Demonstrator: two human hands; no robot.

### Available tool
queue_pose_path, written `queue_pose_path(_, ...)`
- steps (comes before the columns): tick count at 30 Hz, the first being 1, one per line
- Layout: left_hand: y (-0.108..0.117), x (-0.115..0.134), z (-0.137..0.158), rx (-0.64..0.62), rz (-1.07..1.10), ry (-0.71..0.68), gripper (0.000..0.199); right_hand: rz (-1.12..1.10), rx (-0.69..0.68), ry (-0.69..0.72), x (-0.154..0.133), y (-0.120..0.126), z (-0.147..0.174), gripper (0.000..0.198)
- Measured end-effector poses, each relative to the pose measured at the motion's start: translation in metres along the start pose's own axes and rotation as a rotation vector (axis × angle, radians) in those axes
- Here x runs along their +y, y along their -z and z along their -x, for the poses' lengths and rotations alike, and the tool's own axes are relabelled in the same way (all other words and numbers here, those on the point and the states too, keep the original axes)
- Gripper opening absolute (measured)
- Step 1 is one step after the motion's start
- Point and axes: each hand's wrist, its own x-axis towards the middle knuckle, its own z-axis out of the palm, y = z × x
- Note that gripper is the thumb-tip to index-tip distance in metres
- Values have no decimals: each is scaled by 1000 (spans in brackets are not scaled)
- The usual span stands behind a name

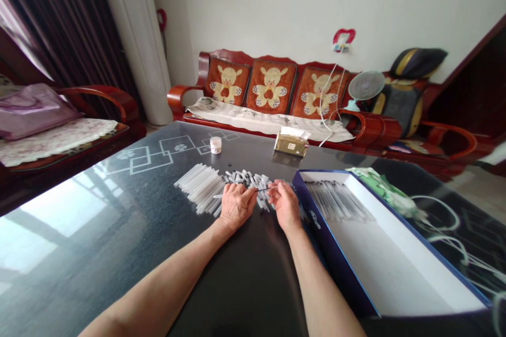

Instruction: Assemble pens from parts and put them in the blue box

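Observation:
My left hand [238, 204] is closed around a slim white tube [217, 196], whose end pokes out on the left. Between the two hands runs a thin dark rod [261, 189], like a pen refill. The fingertips of my right hand [285, 203] pinch its right end. To the left lies a stack of translucent white tubes [200, 184], like pen barrels. Behind and between my hands is a loose pile of short white and grey pieces with black parts [247, 176]. Where the rod meets the tube is hidden by my left fingers.
On the right stands a blue box [328, 242] with a white inside, holding a row of clear tubes with dark tips [338, 201]. A green-and-white packet [379, 187] and white cables [454, 245] lie beyond it. A small white jar [215, 145] and tissue pack [291, 143] stand farther back.

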Motion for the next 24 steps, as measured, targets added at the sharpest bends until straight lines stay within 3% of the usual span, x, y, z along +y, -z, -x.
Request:
queue_pose_path(4,-1,0,0,-28,-10,7,29,-115,114,-12,-5,4,-5,32)
queue_pose_path(13,-2,3,1,-83,10,-107,40,-61,231,5,1,5,-6,33)
queue_pose_path(18,-5,0,1,-83,19,-94,40,298,189,104,5,-2,2,31)
queue_pose_path(24,-7,-1,2,-79,24,-76,39,738,-53,380,5,-8,8,25)
